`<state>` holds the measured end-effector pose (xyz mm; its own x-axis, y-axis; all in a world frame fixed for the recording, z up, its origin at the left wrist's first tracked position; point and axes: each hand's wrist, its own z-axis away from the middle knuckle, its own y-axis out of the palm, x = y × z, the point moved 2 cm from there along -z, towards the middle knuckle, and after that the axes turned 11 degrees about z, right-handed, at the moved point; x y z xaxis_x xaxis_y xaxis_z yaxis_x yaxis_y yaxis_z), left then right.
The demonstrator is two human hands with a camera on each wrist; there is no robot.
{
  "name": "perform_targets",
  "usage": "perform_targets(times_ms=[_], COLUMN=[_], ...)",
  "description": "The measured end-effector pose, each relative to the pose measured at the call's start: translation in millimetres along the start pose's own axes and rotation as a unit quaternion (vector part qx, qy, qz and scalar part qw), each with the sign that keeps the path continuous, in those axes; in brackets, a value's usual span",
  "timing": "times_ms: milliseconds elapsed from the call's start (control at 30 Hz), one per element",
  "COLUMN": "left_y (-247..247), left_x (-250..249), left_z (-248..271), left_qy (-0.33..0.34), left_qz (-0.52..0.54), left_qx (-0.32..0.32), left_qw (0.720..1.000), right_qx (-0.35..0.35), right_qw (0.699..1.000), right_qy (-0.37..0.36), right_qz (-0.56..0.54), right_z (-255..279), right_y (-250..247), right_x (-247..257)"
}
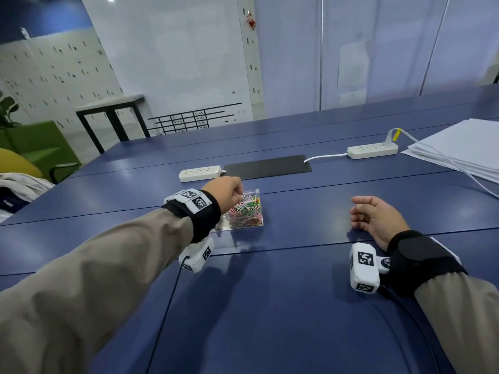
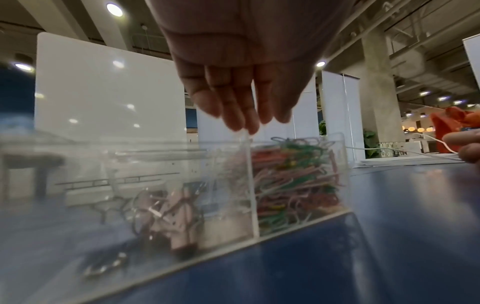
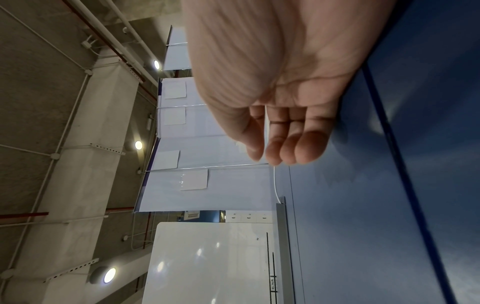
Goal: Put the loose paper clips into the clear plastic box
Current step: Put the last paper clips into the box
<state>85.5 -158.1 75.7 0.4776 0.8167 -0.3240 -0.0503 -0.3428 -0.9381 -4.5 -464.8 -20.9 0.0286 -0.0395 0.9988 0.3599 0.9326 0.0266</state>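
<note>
Blue table [image 1: 297,306] w/ clear plastic box [image 1: 258,224] mid-table, paper clips [image 1: 247,209] heaped in its rt compartment; left hand [image 1: 225,191] fingers bunched over the heap, can't tell if holding any; right hand [image 1: 378,220] slack, empty; best let go low inside the rim.

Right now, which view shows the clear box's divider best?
Left wrist: the clear plastic box fills the view, its divider wall splitting coloured paper clips from other clips. Head view shows it small, half behind the left hand. Right wrist: not visible.
</note>
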Motion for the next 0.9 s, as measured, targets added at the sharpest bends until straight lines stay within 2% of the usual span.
perform_targets(times_ms=[100,267,400,533,600,767,833,900], left_y=[13,41,46,48,49,55,51,37], left_x=[13,21,18,13,7,-4,-5,3], left_z=[0,20,19,17,18,17,18,15], left_qy=[-0.011,0.029,0.048,0.065,0.069,0.081,0.076,0.046], left_qz=[-0.015,-0.103,-0.117,-0.088,-0.083,-0.053,-0.002,0.062], left_qx=[0.016,0.147,0.183,0.192,0.194,0.196,0.173,0.105], left_qw=[1.000,0.983,0.975,0.975,0.975,0.976,0.982,0.992], right_qx=[-0.001,0.001,-0.004,0.018,0.057,0.152,0.173,0.191], right_qw=[1.000,1.000,1.000,0.999,0.997,0.984,0.977,0.970], right_qy=[0.001,0.001,0.007,0.035,0.050,0.073,0.074,0.074], right_qz=[0.000,0.003,0.017,0.005,-0.002,0.062,0.100,0.131], right_z=[0,0,2,6,7,2,-4,-9], right_y=[-1,-2,1,22,45,113,129,136], right_x=[-1,-2,0,8,13,26,27,28])
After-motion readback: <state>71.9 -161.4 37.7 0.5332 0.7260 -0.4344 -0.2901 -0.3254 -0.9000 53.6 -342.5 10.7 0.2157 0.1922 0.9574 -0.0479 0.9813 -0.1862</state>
